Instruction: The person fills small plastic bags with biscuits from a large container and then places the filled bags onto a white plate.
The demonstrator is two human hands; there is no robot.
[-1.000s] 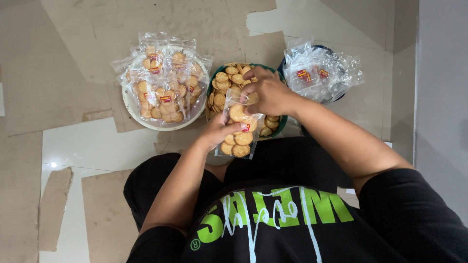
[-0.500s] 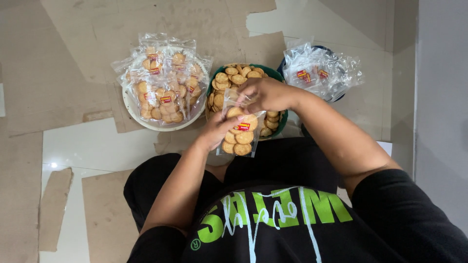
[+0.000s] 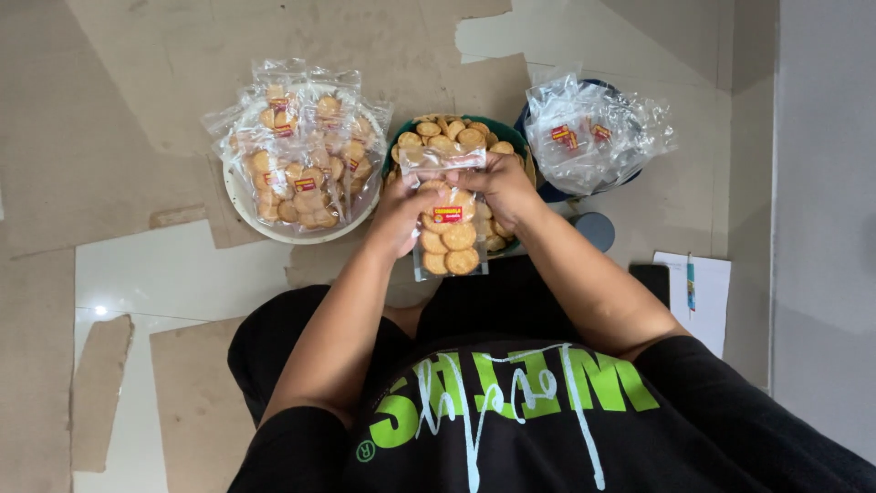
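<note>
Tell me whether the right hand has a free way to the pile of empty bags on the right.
Probably yes: nothing lies between the right hand and the empty bags, but it is holding the cookie bag with the left hand.

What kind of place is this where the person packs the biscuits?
Probably a home floor used as a small packing spot, not a factory. The person sits on pale tiles partly covered with cardboard sheets, with a green bowl of loose biscuits and a white basin of filled bags close by.
</note>
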